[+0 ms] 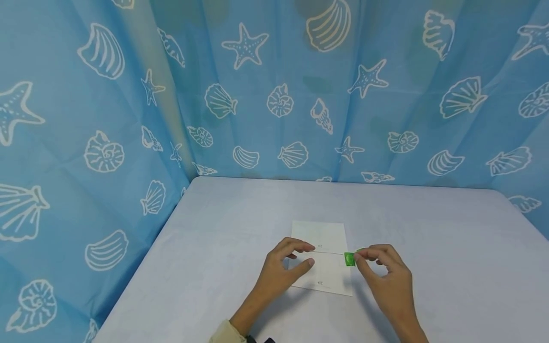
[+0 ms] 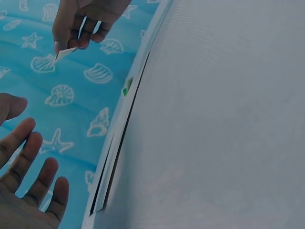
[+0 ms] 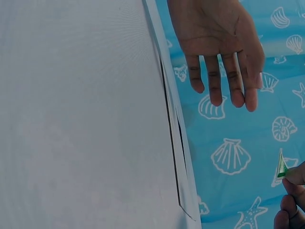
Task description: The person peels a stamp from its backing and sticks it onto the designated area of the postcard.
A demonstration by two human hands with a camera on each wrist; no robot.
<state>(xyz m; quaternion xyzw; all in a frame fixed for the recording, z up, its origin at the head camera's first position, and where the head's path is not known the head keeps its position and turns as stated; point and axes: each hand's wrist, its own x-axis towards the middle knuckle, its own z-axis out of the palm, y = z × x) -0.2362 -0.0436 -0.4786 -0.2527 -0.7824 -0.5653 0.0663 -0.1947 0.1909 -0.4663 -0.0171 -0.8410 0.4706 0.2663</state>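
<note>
My right hand (image 1: pixel 388 276) pinches a small green square piece (image 1: pixel 349 259), like a sticker or little packet, between thumb and forefinger at the right edge of a white card (image 1: pixel 319 276). Its pale side shows in the left wrist view, and in the right wrist view the piece (image 3: pixel 281 169) looks slightly bent. A line crosses the card's middle, with a tiny printed mark on each half. Over the card's left side hovers my left hand (image 1: pixel 280 267), thumb and fingers spread apart and holding nothing. Another bit of green (image 2: pixel 127 88) lies by the card, mostly hidden behind my right fingertips in the head view.
The card lies on a table with a pale cloth (image 1: pixel 240 214). Blue curtains (image 1: pixel 274 95) with white shells and starfish hang behind the table and along its left side. A light sleeve cuff (image 1: pixel 227 332) shows at my left wrist.
</note>
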